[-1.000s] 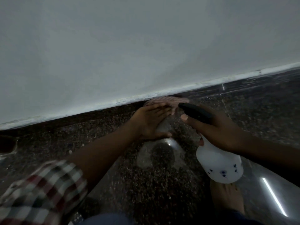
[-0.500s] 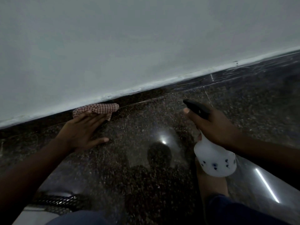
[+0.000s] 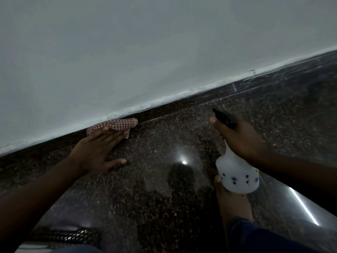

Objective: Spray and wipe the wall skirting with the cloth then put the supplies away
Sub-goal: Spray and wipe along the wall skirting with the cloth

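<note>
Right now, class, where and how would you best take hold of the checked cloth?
Pinch the cloth at its bunched right end, which pokes out past the flat left hand. Come from above on the floor side: the wall blocks the far side, and the cloth lies against the skirting.

The light is dim and greyish. The pale wall (image 3: 127,52) is lit softly and evenly, with no hard shadows. The polished dark floor (image 3: 145,207) mirrors a small bright lamp spot (image 3: 184,162) near the middle and a thin bright strip (image 3: 302,205) at the near right. A dark rounded shadow (image 3: 180,178) sits just below the spot. The left hand (image 3: 98,148) and right hand (image 3: 238,137) look dark, with little detail, while the white bottle (image 3: 237,176) stands out. The skirting (image 3: 182,105) bows slightly from the wide lens. The near left corner is blurred.
</note>
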